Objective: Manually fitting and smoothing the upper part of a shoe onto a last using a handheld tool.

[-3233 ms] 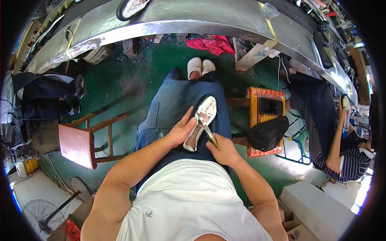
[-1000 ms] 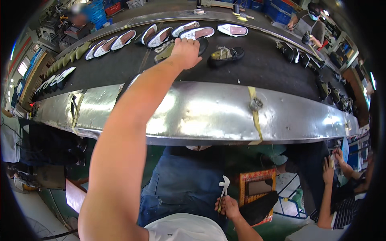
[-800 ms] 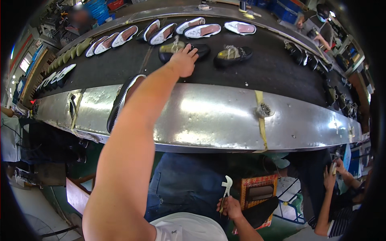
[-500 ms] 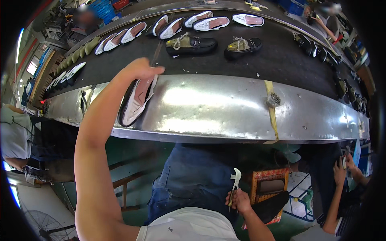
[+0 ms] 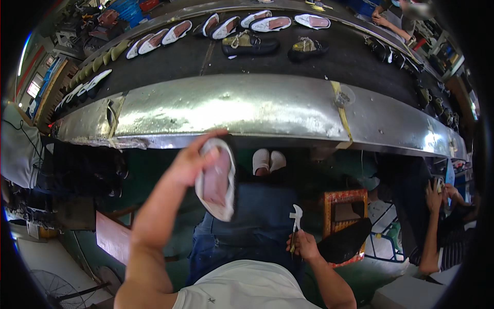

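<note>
Hands [image 5: 191, 164] partly cover the shoe [image 5: 218, 183] and hammer handle [image 5: 295, 229]; bottom edge crops fan [image 5: 57, 296]

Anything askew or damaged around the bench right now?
Yes: the metal edging looks crumpled at its lower left, with yellow tape strapped across further right. Two dark laced shoes stand upright; the white-edged shoes behind lie bottom-up. The shoe in the left hand is too blurred to judge.
</note>
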{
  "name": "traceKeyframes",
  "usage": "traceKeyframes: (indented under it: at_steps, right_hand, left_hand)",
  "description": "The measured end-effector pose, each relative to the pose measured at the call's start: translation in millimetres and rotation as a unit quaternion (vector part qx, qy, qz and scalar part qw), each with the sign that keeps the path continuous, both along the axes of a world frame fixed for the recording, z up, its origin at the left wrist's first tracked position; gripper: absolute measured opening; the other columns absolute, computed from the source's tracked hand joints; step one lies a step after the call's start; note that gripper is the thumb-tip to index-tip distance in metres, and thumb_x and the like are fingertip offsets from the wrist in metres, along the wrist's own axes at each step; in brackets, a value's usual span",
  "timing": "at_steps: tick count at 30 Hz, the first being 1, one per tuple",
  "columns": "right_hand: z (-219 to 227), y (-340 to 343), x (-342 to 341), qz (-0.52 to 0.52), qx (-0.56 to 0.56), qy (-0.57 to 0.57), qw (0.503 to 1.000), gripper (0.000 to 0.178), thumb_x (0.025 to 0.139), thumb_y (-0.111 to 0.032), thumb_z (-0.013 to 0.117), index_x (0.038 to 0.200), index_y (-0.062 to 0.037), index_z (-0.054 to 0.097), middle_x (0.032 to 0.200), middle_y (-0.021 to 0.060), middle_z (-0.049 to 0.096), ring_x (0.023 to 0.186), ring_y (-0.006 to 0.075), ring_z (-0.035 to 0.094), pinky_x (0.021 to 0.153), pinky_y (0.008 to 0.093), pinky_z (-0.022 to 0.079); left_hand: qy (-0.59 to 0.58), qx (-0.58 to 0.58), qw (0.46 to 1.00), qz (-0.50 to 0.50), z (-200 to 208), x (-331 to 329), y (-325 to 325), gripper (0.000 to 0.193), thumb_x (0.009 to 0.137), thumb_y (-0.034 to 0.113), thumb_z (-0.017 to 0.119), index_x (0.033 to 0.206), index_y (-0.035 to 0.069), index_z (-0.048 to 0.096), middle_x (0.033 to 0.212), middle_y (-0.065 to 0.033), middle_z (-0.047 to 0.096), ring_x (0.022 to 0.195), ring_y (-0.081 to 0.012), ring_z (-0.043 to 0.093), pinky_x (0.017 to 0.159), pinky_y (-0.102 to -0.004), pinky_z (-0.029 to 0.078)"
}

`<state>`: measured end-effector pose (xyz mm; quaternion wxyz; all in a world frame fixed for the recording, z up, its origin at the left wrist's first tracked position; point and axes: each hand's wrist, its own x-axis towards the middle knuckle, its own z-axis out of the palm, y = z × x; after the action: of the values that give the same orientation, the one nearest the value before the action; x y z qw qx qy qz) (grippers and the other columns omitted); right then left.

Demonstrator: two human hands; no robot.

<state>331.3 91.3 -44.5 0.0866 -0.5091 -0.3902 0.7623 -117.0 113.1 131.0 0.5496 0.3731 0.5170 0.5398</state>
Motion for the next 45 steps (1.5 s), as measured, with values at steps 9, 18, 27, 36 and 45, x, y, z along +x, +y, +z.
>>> traceKeyframes:
  at_steps: [9,18,27,36,45]
  right_hand:
    - [94.9,-44.3,-22.1,0.209,0.266,-0.037,0.94,0.022,0.099,-0.022,0.062,0.107,-0.0009,0.063,0.083,0.01,0.069,0.073,0.0198,0.068,0.069,0.0342,0.053]
    - [111.6,-43.4,-57.4,0.276,0.165,-0.007,0.947,0.027,0.103,-0.016,0.057,0.122,0.0025,0.062,0.099,0.0075,0.071,0.088,0.012,0.066,0.078,0.0289,0.053]
    - [107.7,-14.2,-69.5,0.296,0.111,-0.006,0.949,0.021,0.102,-0.023,0.06,0.102,-0.0014,0.061,0.085,0.0067,0.07,0.07,0.0161,0.063,0.067,0.0338,0.052]
    - [32.0,-36.8,-83.7,0.222,0.452,-0.085,0.86,0.022,0.097,-0.017,0.065,0.108,0.002,0.062,0.088,0.0248,0.068,0.082,0.046,0.066,0.072,0.0486,0.053]
    - [76.8,-37.0,-67.7,0.328,0.51,-0.175,0.776,0.022,0.094,-0.014,0.065,0.105,0.0032,0.056,0.093,0.0268,0.068,0.087,0.0439,0.068,0.077,0.0517,0.055]
  left_hand:
    - [0.079,0.011,0.997,0.019,-136.3,148.0,-119.3,0.065,0.098,0.012,0.066,0.156,0.012,0.035,0.128,-0.0058,0.057,0.117,-0.0141,0.054,0.103,-0.03,0.044]
    - [0.134,0.052,0.99,-0.006,-142.7,141.9,-133.3,0.055,0.106,0.029,0.055,0.153,0.01,0.035,0.138,-0.0111,0.053,0.128,-0.0194,0.05,0.111,-0.0343,0.038]
    - [0.206,0.037,0.978,-0.007,-146.0,136.3,-118.7,0.05,0.104,0.032,0.057,0.145,0.005,0.047,0.151,-0.0205,0.043,0.143,-0.0336,0.041,0.118,-0.0389,0.031]
    - [0.155,0.037,0.987,0.027,-179.1,128.6,-115.4,0.045,0.103,0.023,0.061,0.144,0.007,0.051,0.137,-0.0083,0.055,0.127,-0.018,0.05,0.111,-0.0333,0.038]
    - [0.062,-0.066,0.996,0.016,-155.8,133.2,-114.1,0.047,0.102,0.024,0.065,0.145,0.009,0.053,0.131,-0.0044,0.059,0.119,-0.0151,0.054,0.104,-0.0313,0.043]
